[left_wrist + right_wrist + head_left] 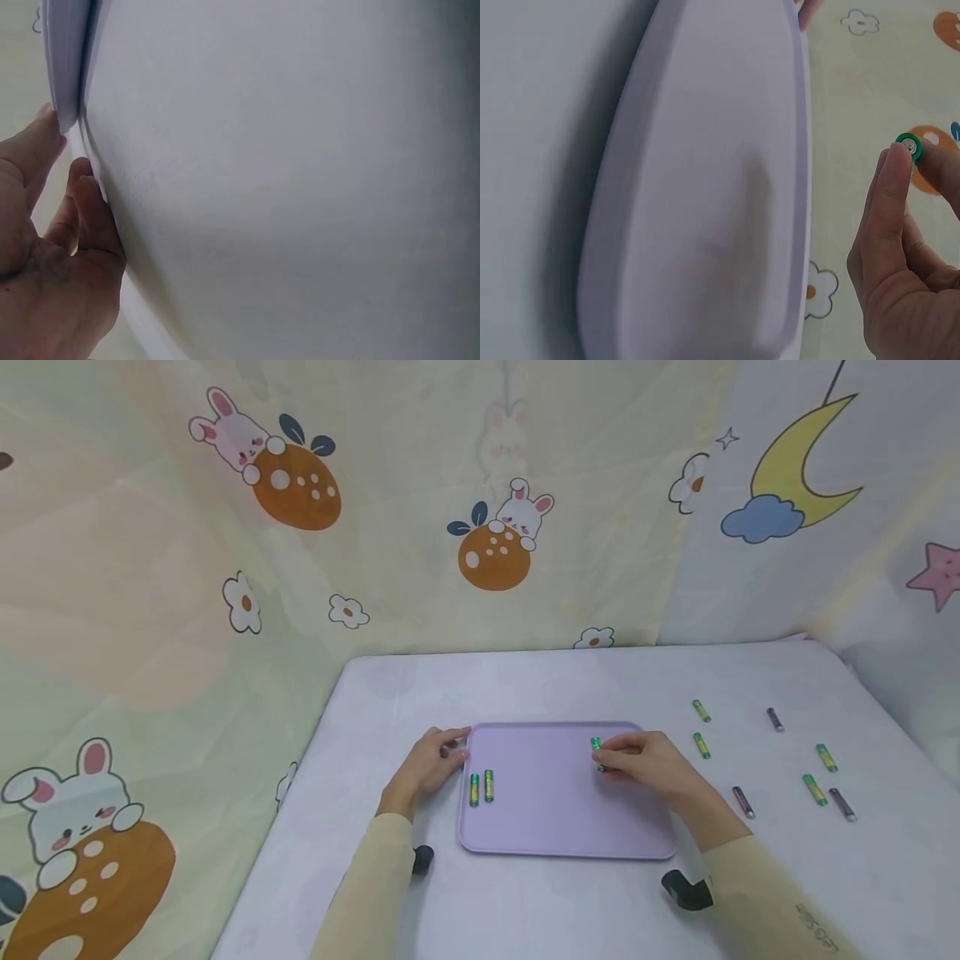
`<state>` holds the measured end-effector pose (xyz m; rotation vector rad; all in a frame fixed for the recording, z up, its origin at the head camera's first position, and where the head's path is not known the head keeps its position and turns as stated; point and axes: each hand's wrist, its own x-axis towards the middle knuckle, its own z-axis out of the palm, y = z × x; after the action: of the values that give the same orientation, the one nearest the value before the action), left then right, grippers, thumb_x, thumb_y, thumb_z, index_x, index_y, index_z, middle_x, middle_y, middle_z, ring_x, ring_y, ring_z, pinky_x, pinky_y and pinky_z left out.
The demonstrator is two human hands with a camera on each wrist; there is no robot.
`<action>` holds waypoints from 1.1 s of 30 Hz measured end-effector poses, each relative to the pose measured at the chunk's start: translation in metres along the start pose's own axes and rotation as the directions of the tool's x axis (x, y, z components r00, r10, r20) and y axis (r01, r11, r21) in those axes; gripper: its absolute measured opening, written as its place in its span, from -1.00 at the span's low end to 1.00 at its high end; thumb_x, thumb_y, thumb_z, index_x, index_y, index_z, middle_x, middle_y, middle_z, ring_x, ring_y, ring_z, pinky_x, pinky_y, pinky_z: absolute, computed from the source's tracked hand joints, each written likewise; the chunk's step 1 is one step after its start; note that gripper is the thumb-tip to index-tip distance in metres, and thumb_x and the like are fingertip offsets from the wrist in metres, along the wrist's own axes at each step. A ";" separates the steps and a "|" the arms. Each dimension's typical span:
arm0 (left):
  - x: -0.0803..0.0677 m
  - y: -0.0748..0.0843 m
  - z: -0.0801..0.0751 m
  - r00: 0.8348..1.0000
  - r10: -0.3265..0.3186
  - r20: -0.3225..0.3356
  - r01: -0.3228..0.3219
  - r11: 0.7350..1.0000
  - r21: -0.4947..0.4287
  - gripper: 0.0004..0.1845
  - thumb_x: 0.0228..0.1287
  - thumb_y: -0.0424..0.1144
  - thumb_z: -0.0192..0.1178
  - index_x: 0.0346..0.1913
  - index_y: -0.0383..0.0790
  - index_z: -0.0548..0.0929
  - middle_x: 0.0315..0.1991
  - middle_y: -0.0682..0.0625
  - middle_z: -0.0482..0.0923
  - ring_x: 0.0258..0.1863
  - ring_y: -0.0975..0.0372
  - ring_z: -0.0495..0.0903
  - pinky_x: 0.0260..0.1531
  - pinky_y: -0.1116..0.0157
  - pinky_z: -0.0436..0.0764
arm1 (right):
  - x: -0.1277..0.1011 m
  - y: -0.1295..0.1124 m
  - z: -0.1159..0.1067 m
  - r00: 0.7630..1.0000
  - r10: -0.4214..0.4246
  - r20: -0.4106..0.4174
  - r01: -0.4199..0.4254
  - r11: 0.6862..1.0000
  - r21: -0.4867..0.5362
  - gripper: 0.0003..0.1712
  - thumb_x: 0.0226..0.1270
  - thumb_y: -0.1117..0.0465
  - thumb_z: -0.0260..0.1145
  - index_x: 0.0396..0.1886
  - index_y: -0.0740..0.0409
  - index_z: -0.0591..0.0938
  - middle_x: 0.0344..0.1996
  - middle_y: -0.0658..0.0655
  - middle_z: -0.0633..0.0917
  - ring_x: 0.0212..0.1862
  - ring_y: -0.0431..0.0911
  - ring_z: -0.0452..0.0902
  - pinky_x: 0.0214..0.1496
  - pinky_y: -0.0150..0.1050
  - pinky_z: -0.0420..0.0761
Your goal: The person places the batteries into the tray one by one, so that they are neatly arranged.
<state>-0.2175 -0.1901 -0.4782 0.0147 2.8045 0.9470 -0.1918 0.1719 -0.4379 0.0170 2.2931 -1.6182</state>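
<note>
Right hand [652, 766] above the right part of the lilac tray [555, 827], fingers curled, pinching a green battery [597, 752] between thumb and fingertips. From the right wrist view, only the battery's round green end cap [909, 145] visible, poking out between the fingertips [894, 169]; the rest of the cell hidden inside the grip. Long axis, seen from the head camera, roughly away-and-toward the person, one end pointing to the far edge of the table; nearly level or slightly tilted, hard to tell. Whether touching the tray floor or held just above it, impossible to tell.

Left hand [431, 764] at the tray's far-left corner, fingers loosely bent, fingertips against the rim. From the left wrist view, fingers [82, 202] lying along the tray's edge [64, 67], thumb near the corner; resting on and steadying, nothing enclosed in the palm.

Hands well apart, one at each side of the tray.

Two green batteries [481, 787] lying side by side at the tray's left side, just beside the left hand, long axes parallel and pointing away from the person.

On the white table [525, 685] to the right of the tray, loose batteries [772, 760] scattered: four green, three dark, pointing diagonally.
</note>
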 end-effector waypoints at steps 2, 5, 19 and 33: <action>0.000 0.000 -0.002 1.000 0.006 -0.008 -0.006 1.000 -0.003 -0.48 0.47 -0.04 0.26 0.45 0.20 0.51 0.17 -0.01 0.51 0.04 0.13 0.47 0.09 0.09 0.51 | 0.006 -0.004 0.009 1.000 -0.016 0.014 0.016 1.000 0.011 -0.48 0.33 0.06 0.50 0.06 0.40 0.64 -0.21 0.08 0.80 -0.21 -0.14 0.74 -0.08 -0.32 0.70; 0.001 0.000 -0.003 1.000 0.019 -0.013 -0.019 1.000 -0.001 -0.48 0.47 -0.04 0.26 0.45 0.20 0.51 0.17 -0.02 0.51 0.04 0.12 0.47 0.09 0.09 0.51 | 0.013 -0.011 0.022 0.998 -0.044 0.042 0.042 0.998 0.041 -0.54 0.34 0.12 0.48 0.02 0.42 0.65 -0.24 0.11 0.80 -0.21 -0.11 0.76 -0.06 -0.26 0.71; 0.003 0.001 -0.008 0.999 0.046 0.014 -0.046 0.999 0.026 -0.47 0.49 -0.01 0.22 0.47 0.22 0.48 0.19 0.00 0.51 0.05 0.14 0.48 0.11 0.08 0.51 | 0.028 -0.020 0.078 0.995 -0.027 0.091 0.023 0.999 0.046 -0.63 0.28 0.17 0.51 -0.08 0.38 0.69 -0.31 0.11 0.80 -0.28 -0.10 0.75 -0.11 -0.22 0.71; -0.003 -0.006 -0.002 0.999 0.047 0.024 -0.047 0.999 0.003 -0.48 0.49 -0.04 0.23 0.46 0.19 0.50 0.17 -0.01 0.51 0.04 0.14 0.48 0.08 0.07 0.53 | 0.028 -0.017 0.124 0.986 -0.018 0.169 0.019 1.000 -0.004 -0.71 0.29 0.15 0.49 -0.17 0.30 0.72 -0.39 0.10 0.79 -0.36 -0.11 0.76 -0.19 -0.24 0.70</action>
<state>-0.2150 -0.1960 -0.4798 0.0928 2.7953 0.9456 -0.1895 0.0466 -0.4672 -0.1375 2.1751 -1.5588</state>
